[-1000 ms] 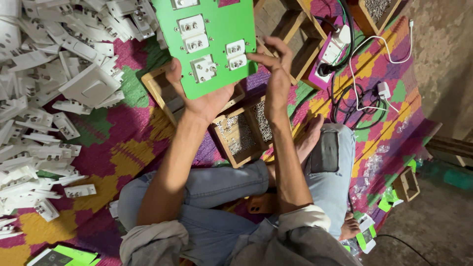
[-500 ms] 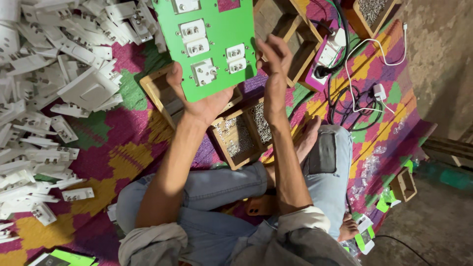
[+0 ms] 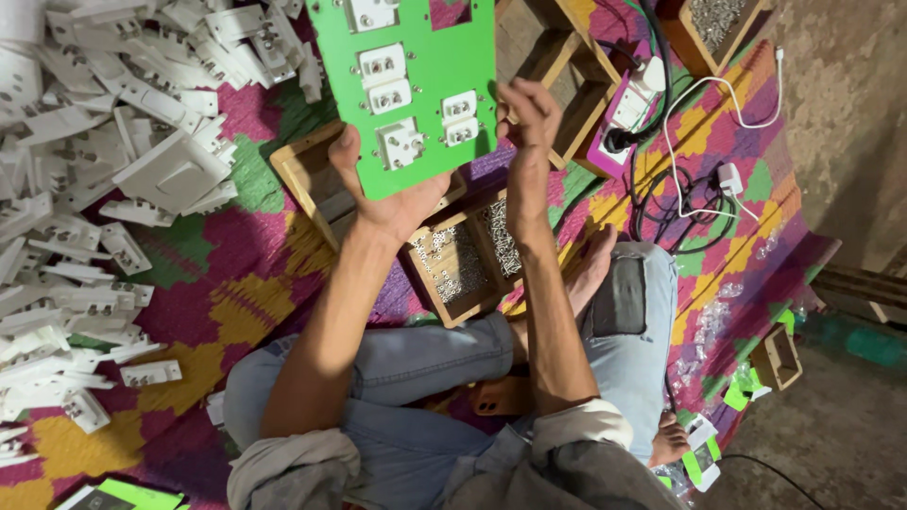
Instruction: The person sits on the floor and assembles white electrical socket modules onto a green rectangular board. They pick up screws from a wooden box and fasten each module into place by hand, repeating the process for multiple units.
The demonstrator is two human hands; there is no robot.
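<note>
The person sits cross-legged on a patterned mat (image 3: 189,283) and holds a green panel (image 3: 425,104) up in front of them, above a wooden tray of small screws (image 3: 463,260). The left hand (image 3: 387,194) grips the panel's lower edge, thumb on the front face and fingers wrapped out of sight behind it, so it is closed firmly on the board. The right hand (image 3: 529,118) is at the panel's right edge with its fingers curled; whether they pinch the edge itself or a small part against it cannot be told from here. White socket inserts (image 3: 402,144) sit in several cut-outs of the panel, while one opening near the top is bare, so the work in hand looks like fitting or checking inserts. I judge that a steady left-hand grip matters most, with the right hand free to press or adjust at the edge. The panel's long axis runs up and away from the person, tilted slightly to the left, its populated face turned toward the camera and its top end cut off by the frame. A heap of white plastic parts (image 3: 104,189) lies to the left, and a power strip (image 3: 628,113) with cables to the right.
</note>
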